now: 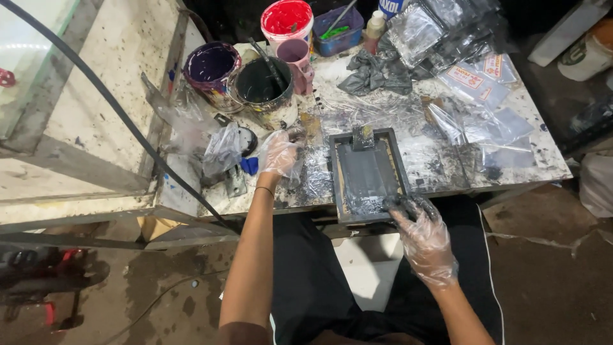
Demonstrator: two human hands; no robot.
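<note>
A dark grey printing frame [365, 172] smeared with grey ink lies flat on the stained work table [440, 160]. My right hand [421, 236], in a clear plastic glove, grips the frame's near right corner. My left hand [280, 153], also gloved, rests on the table just left of the frame with its fingers loosely spread, touching crumpled clear plastic; I cannot tell whether it holds any. A small grey squeegee [363, 137] lies at the frame's far edge.
Ink tubs stand at the back: purple [209, 67], dark grey with a stick [262, 86], red [287, 19], and a pink cup [297, 56]. Printed clear bags [476, 83] and a grey rag [370, 73] lie right. A black cable [128, 121] crosses left.
</note>
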